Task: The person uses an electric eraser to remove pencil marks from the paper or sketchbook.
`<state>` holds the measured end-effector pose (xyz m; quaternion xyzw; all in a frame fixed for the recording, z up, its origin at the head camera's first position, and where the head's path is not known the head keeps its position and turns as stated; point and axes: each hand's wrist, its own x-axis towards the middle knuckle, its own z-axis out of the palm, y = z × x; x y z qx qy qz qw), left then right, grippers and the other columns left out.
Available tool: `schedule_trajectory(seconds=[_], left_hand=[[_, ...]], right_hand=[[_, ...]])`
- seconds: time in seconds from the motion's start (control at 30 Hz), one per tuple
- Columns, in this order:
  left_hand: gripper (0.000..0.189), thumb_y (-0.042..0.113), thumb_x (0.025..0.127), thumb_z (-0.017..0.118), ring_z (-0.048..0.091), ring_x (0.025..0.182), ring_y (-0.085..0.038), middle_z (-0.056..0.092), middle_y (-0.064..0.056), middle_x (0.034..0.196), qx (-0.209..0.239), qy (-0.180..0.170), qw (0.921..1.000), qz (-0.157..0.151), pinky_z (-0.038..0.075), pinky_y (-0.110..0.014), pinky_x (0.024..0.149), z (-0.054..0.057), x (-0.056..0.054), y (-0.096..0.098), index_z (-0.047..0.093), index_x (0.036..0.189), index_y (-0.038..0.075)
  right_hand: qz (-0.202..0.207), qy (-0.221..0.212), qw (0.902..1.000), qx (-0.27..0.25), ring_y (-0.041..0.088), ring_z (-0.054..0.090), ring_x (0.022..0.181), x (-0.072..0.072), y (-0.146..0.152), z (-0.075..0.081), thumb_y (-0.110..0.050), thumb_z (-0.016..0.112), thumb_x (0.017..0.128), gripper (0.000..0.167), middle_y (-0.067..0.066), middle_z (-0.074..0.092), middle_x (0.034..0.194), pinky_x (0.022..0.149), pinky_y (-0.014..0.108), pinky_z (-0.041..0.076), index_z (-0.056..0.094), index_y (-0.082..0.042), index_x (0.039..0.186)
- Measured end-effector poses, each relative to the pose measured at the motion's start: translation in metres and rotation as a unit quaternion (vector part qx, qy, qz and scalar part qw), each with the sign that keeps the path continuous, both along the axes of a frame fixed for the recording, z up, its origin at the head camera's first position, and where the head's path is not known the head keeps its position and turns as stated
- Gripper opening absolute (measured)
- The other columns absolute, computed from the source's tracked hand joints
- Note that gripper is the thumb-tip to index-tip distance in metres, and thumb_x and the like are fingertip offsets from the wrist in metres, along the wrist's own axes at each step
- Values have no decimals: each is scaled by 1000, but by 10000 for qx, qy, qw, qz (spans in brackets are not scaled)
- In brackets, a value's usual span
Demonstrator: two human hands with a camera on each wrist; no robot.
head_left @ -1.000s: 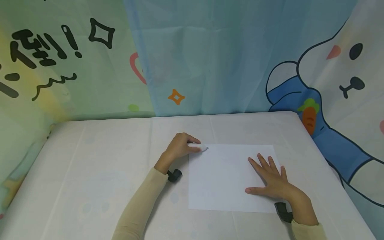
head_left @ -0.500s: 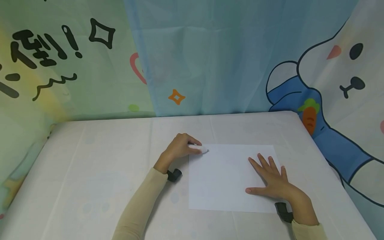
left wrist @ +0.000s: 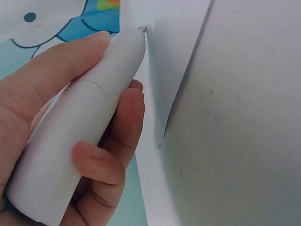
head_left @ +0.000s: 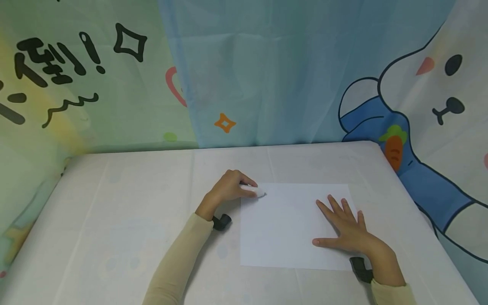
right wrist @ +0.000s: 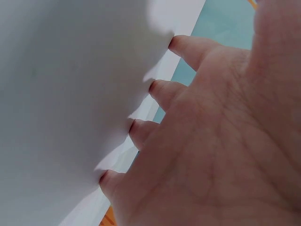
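A thick white pen-shaped tool with a small grey tip is held in my left hand, thumb on one side and fingers curled round the other. Its tip meets the white sheet of paper near the far left corner, as far as I can tell. On the right part of the sheet rests my right hand, fingers spread wide and fingertips pressing down in the right wrist view. No mark shows on the paper. The hand hides part of the tool's body in the head view.
The sheet lies on a table with a pale cloth. Behind it hangs a printed curtain with a cartoon animal and a carrot. A black wrist camera sits under the left wrist, another black one under the right.
My left hand has tilted the tool slightly, so its tip has shifted a little toward me and slightly right over the paper. The right hand stays in place.
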<state>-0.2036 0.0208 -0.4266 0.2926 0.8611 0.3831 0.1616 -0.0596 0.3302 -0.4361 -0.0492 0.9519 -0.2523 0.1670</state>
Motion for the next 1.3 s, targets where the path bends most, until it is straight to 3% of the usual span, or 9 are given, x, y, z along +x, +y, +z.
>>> schedule_trajectory(seconds=[0.17, 0.6, 1.3], left_hand=[[25, 16, 82, 80, 64, 105, -20, 73, -7, 110, -34, 14, 10000, 18, 44, -35, 99, 0, 0, 0, 77, 105, 7], [25, 16, 81, 80, 66, 102, -21, 73, -8, 108, 107, 132, 9997, 167, 50, -26, 83, -2, 0, 1, 77, 104, 7], [25, 17, 82, 79, 66, 107, -24, 73, -10, 110, 187, 261, 9984, 456, 51, -33, 91, -8, -2, 4, 77, 105, 7]], right_hand=[[14, 4, 10000, -51, 56, -12, 140, 1, 1, 0, -49, 80, 72, 108, 31, 1, 158, 98, 77, -15, 22, -8, 154], [1, 8, 10000, 8, 56, -13, 140, 0, 1, 0, -51, 80, 71, 110, 30, 1, 158, 98, 77, -15, 21, -9, 154], [-3, -12, 10000, 26, 55, -13, 141, 0, 1, -2, -51, 79, 73, 109, 30, 1, 158, 98, 77, -16, 20, -9, 155]])
